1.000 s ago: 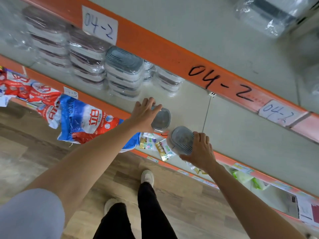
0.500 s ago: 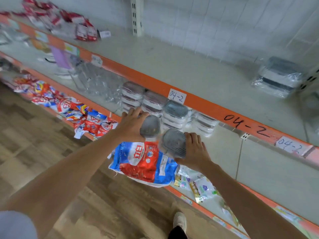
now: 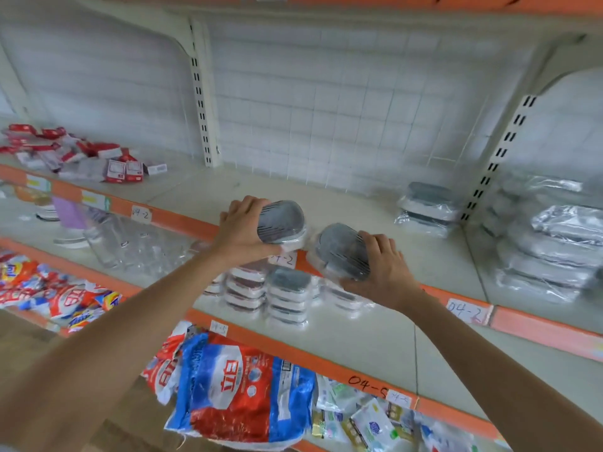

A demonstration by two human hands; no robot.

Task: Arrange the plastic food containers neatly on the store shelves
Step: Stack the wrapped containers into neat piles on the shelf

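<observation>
My left hand (image 3: 239, 230) grips a small grey-lidded plastic container (image 3: 282, 221) wrapped in clear film, held at the front edge of the upper shelf (image 3: 342, 203). My right hand (image 3: 383, 272) grips a second grey-lidded container (image 3: 339, 251), tilted toward me, just right of the first. Below them, on the middle shelf (image 3: 368, 340), stand stacks of the same wrapped containers (image 3: 287, 295). Another wrapped stack (image 3: 427, 208) sits at the back right of the upper shelf.
Red and white packets (image 3: 81, 158) lie at the upper shelf's left. Larger wrapped containers (image 3: 551, 249) fill the bay to the right, past a slotted upright (image 3: 499, 154). Clear jars (image 3: 130, 243) stand left on the middle shelf; detergent bags (image 3: 238, 386) lie on the lowest shelf.
Both hands have risen with their containers from the middle shelf level to the front edge of the upper shelf. The view has tilted up from the floor toward the shelf back.
</observation>
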